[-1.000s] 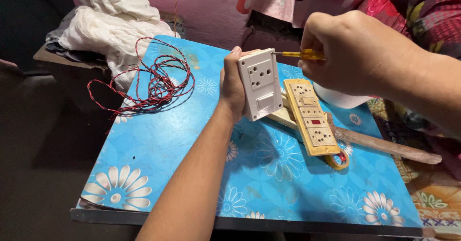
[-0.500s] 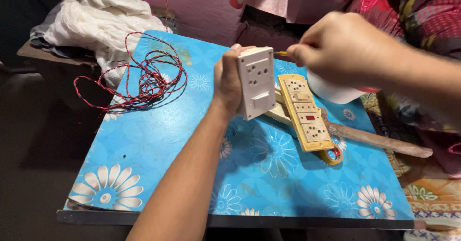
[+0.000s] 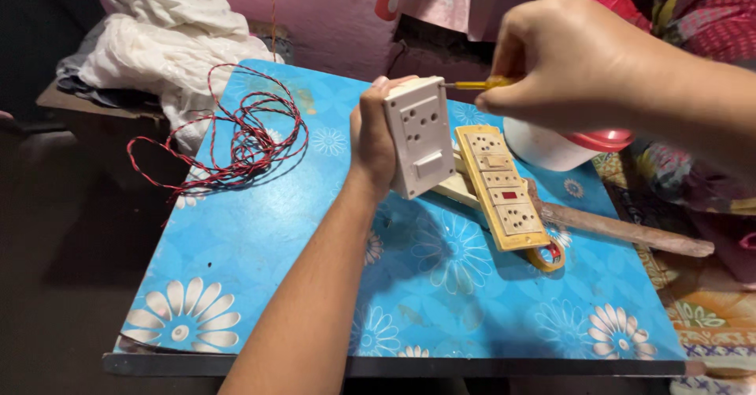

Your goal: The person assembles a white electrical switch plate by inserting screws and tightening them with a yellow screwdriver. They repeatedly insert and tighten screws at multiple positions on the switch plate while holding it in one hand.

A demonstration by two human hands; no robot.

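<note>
My left hand (image 3: 376, 139) clamps the light, rigid, smooth white socket box (image 3: 420, 137) by its sides above the table's (image 3: 260, 237) far edge, while my right hand (image 3: 579, 64) pinches shut on the yellow screwdriver (image 3: 480, 85).

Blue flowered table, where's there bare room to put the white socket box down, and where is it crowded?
The blue table is bare along its near edge, in front of the left hand holding the white socket box, and between the red wire coil and that forearm. The far right is crowded: yellow power strip, wooden stick, white bowl, and the right hand with a screwdriver.
</note>
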